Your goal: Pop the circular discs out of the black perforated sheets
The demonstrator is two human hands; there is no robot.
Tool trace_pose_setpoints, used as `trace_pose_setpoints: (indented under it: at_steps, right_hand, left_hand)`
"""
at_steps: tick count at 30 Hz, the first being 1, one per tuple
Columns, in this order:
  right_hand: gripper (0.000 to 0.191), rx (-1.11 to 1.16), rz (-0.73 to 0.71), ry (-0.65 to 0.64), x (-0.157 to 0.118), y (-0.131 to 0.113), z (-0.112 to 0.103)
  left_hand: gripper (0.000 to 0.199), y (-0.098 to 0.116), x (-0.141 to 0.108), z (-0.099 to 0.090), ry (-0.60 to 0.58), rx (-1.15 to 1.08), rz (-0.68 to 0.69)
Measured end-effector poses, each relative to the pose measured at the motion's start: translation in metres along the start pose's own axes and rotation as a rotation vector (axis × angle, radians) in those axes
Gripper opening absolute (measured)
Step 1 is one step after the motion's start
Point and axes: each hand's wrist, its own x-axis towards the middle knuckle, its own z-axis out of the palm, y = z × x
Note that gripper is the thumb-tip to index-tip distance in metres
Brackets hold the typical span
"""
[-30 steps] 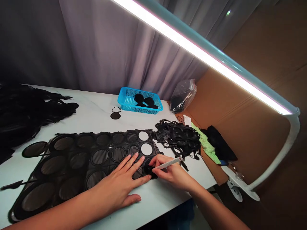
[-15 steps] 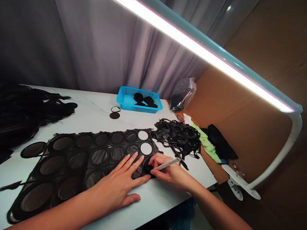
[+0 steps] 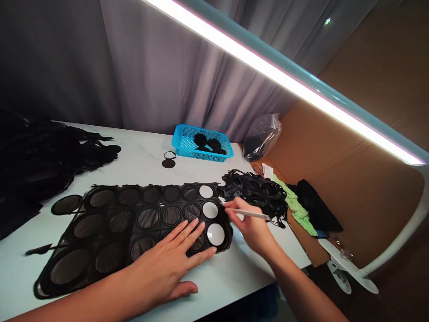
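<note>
A black sheet (image 3: 130, 232) with rows of round rings lies on the white table. Dark film fills most of the rings, while three at the right end show white through them. My left hand (image 3: 177, 255) lies flat on the sheet's near right part, fingers spread. My right hand (image 3: 246, 219) is closed round a slim pale pen-like tool (image 3: 251, 214), just off the sheet's right edge. The tool's tip is hidden by my fingers. Behind that hand is a tangled heap of black cut-outs (image 3: 258, 192). Two dark flaps stick out at the sheet's left edge.
At the back stands a blue basket (image 3: 203, 154) with black pieces, beside a clear plastic bag (image 3: 262, 136). A dark disc (image 3: 168, 163) lies in front of the basket. Black material (image 3: 50, 161) is heaped at left. A lamp (image 3: 284, 85) hangs above; green cloth (image 3: 296, 205) lies right.
My right hand has moved up and right, off the lower right ring, which was dark and now shows white. My left hand stays on the sheet. The whole view has shifted slightly.
</note>
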Motion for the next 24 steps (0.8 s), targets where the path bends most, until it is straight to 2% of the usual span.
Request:
trace_pose_setpoints:
  at_steps: [3,6,10,13,18,24]
  right_hand:
    - [0.007,0.097,-0.058,-0.259,-0.009,-0.018,0.027]
    - [0.008,0.181,-0.081,-0.373,-0.016,-0.027,0.041]
    - [0.019,0.272,-0.080,-0.424,-0.017,-0.030,0.038]
    - [0.021,0.271,-0.115,-0.456,-0.016,-0.030,0.036]
    - [0.021,0.243,-0.150,-0.473,-0.015,-0.029,0.038]
    - [0.017,0.140,-0.230,-0.459,-0.022,-0.029,0.044]
  left_hand:
    - [0.081,-0.003,-0.019,-0.007,-0.047,0.014,-0.028]
    - [0.076,-0.007,-0.032,-0.010,-0.057,0.012,-0.025]
    - [0.072,-0.008,-0.036,-0.008,0.018,-0.017,-0.015]
    - [0.071,-0.006,-0.034,-0.007,0.057,-0.026,0.002]
    - [0.075,-0.004,-0.033,-0.010,0.021,-0.018,-0.008]
    - [0.077,-0.005,-0.034,-0.007,0.050,-0.046,-0.036]
